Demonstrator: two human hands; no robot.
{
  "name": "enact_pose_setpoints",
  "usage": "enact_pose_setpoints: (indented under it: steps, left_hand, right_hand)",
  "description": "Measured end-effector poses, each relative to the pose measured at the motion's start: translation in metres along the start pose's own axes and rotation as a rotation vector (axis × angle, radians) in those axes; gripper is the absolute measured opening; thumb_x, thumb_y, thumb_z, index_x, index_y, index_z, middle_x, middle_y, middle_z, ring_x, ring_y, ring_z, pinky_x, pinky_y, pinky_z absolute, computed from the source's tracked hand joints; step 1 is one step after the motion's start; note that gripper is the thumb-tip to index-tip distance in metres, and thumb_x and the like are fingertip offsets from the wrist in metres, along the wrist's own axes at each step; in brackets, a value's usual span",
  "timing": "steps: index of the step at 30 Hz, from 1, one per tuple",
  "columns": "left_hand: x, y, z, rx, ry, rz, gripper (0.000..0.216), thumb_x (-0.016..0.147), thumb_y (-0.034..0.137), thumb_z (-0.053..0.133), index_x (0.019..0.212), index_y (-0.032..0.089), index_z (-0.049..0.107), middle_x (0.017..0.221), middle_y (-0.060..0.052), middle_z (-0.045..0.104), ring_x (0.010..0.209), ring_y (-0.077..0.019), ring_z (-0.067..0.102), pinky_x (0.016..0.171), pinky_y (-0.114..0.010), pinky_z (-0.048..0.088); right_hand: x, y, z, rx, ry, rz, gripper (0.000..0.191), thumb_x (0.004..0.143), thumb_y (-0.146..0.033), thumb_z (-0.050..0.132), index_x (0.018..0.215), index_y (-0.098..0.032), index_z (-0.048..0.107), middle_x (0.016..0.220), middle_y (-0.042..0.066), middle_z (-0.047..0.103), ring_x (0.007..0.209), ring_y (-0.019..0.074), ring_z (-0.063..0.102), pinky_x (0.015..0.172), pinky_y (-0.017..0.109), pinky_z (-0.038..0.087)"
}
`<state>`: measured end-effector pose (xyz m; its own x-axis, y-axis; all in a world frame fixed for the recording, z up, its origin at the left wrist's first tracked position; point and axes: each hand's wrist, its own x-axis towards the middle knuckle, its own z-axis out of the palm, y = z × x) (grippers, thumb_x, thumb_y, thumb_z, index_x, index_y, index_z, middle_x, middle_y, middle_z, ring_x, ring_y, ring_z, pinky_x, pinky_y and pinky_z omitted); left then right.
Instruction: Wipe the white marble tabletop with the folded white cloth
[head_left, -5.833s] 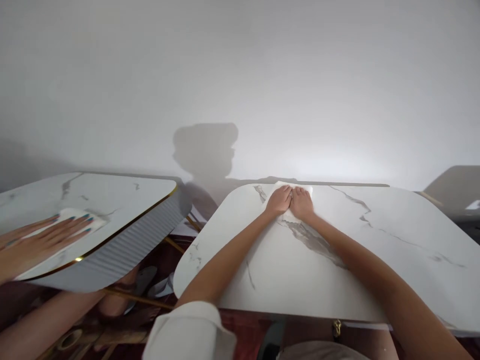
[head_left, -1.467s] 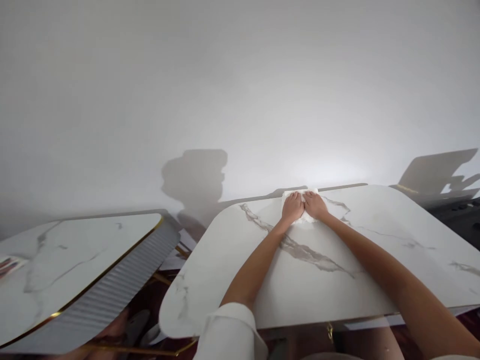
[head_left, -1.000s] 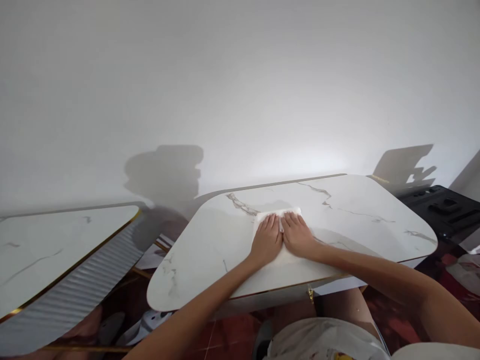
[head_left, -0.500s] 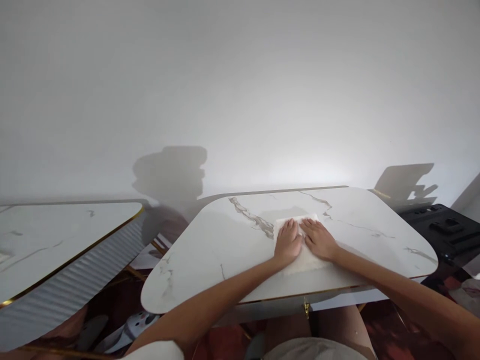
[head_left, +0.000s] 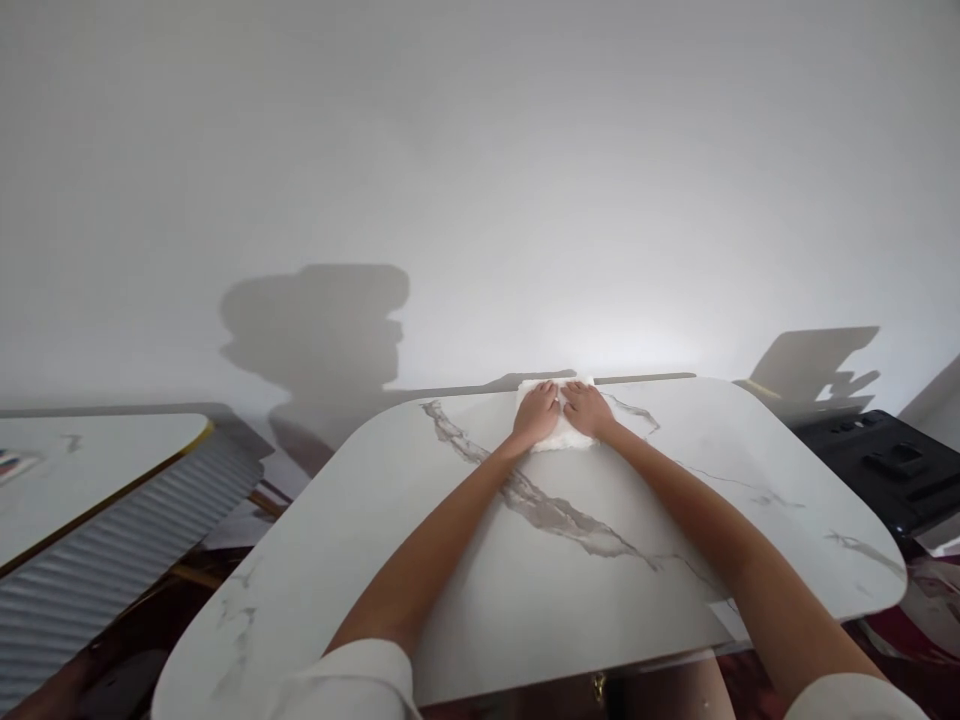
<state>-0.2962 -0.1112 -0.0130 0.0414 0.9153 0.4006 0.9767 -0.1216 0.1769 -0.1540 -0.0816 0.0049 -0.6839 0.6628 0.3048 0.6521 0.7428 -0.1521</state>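
Observation:
Both of my hands lie side by side on a white cloth (head_left: 566,438) at the far edge of a white marble-patterned table (head_left: 555,600). My left hand (head_left: 537,413) is flat on the cloth's left part, fingers stretched forward. Beside it, my right hand (head_left: 589,408) presses on the right part in the same way, its fingers also extended. The fingertips of the two hands nearly meet. The cloth is spread flat, and its far border reaches the wall side of the tabletop.
A plain pale wall (head_left: 480,180) rises directly behind the table. To the left stands another marble-patterned table (head_left: 112,460) with gold trim and a ribbed side. On the right is a black appliance-like object (head_left: 885,465). Shadows fall on the wall.
Both hands have slid the cloth away from me and slightly left, from the table's middle to its far edge. My view has moved forward over the table.

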Motion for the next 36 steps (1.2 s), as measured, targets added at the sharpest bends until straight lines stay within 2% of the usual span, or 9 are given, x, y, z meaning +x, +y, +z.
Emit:
enact_pose_setpoints:
  steps: [3, 6, 9, 12, 17, 28, 32, 36]
  left_hand:
    - [0.014, 0.006, 0.008, 0.024, -0.003, -0.02, 0.04, 0.091, 0.013, 0.034, 0.126, 0.012, 0.051, 0.139, -0.014, 0.05, 0.132, -0.0235, 0.043, 0.111, -0.039, 0.033]
    - [0.026, 0.022, 0.016, 0.019, -0.022, -0.027, 0.039, 0.091, 0.013, 0.033, 0.127, 0.011, 0.051, 0.139, -0.015, 0.05, 0.132, -0.025, 0.042, 0.111, -0.039, 0.032]
    - [0.03, 0.04, 0.022, 0.003, -0.045, -0.003, 0.042, 0.092, 0.014, 0.031, 0.13, 0.008, 0.048, 0.142, -0.017, 0.047, 0.134, -0.026, 0.039, 0.112, -0.041, 0.03]
    - [0.021, 0.056, 0.022, -0.018, -0.078, 0.036, 0.045, 0.092, 0.016, 0.03, 0.135, 0.007, 0.043, 0.145, -0.016, 0.043, 0.137, -0.0259, 0.035, 0.113, -0.041, 0.027]
    - [-0.024, 0.077, 0.01, -0.033, -0.094, 0.094, 0.048, 0.092, 0.018, 0.031, 0.138, 0.007, 0.04, 0.148, -0.015, 0.04, 0.139, -0.0263, 0.032, 0.114, -0.041, 0.026]
    - [-0.169, 0.109, -0.039, -0.067, -0.081, 0.033, 0.054, 0.09, 0.025, 0.034, 0.144, 0.017, 0.036, 0.148, -0.01, 0.041, 0.139, -0.0241, 0.034, 0.116, -0.044, 0.026]
    - [-0.2, 0.126, -0.042, -0.146, -0.087, 0.007, 0.058, 0.088, 0.025, 0.037, 0.145, 0.015, 0.035, 0.151, -0.011, 0.036, 0.141, -0.0245, 0.03, 0.117, -0.043, 0.026]
    - [-0.2, 0.149, -0.029, -0.288, -0.178, -0.046, 0.067, 0.079, 0.02, 0.045, 0.145, 0.021, 0.035, 0.152, -0.006, 0.034, 0.142, -0.025, 0.029, 0.116, -0.042, 0.03]
  right_hand:
    - [0.01, 0.018, 0.0, 0.016, -0.02, 0.007, 0.043, 0.091, -0.017, 0.035, 0.131, -0.011, 0.051, 0.141, 0.014, 0.048, 0.132, 0.0233, 0.037, 0.107, 0.04, 0.029]
    - [0.008, 0.038, -0.001, 0.008, -0.032, 0.022, 0.046, 0.091, -0.017, 0.034, 0.133, -0.009, 0.049, 0.142, 0.014, 0.047, 0.133, 0.0241, 0.036, 0.108, 0.039, 0.027]
    - [-0.005, 0.051, -0.004, -0.018, -0.026, 0.057, 0.048, 0.092, -0.017, 0.032, 0.136, -0.008, 0.047, 0.145, 0.014, 0.045, 0.135, 0.0252, 0.034, 0.11, 0.039, 0.025]
    - [-0.028, 0.05, -0.008, -0.047, -0.025, 0.12, 0.049, 0.094, -0.02, 0.029, 0.14, -0.006, 0.043, 0.148, 0.015, 0.04, 0.137, 0.027, 0.031, 0.111, 0.042, 0.022]
    - [-0.081, 0.02, -0.019, -0.078, -0.042, 0.15, 0.052, 0.095, -0.023, 0.028, 0.141, -0.002, 0.039, 0.149, 0.019, 0.037, 0.139, 0.0308, 0.027, 0.112, 0.046, 0.02]
    - [-0.192, -0.074, -0.041, -0.009, 0.001, 0.049, 0.052, 0.093, -0.024, 0.035, 0.14, -0.003, 0.043, 0.146, 0.021, 0.04, 0.138, 0.0329, 0.03, 0.112, 0.05, 0.022]
    - [-0.227, -0.081, -0.05, 0.022, 0.016, 0.014, 0.052, 0.092, -0.024, 0.036, 0.14, -0.007, 0.044, 0.147, 0.017, 0.041, 0.138, 0.031, 0.032, 0.112, 0.049, 0.026]
    - [-0.258, -0.063, -0.061, 0.023, 0.025, 0.039, 0.052, 0.091, -0.022, 0.034, 0.142, -0.012, 0.043, 0.149, 0.013, 0.039, 0.139, 0.0269, 0.032, 0.112, 0.049, 0.029]
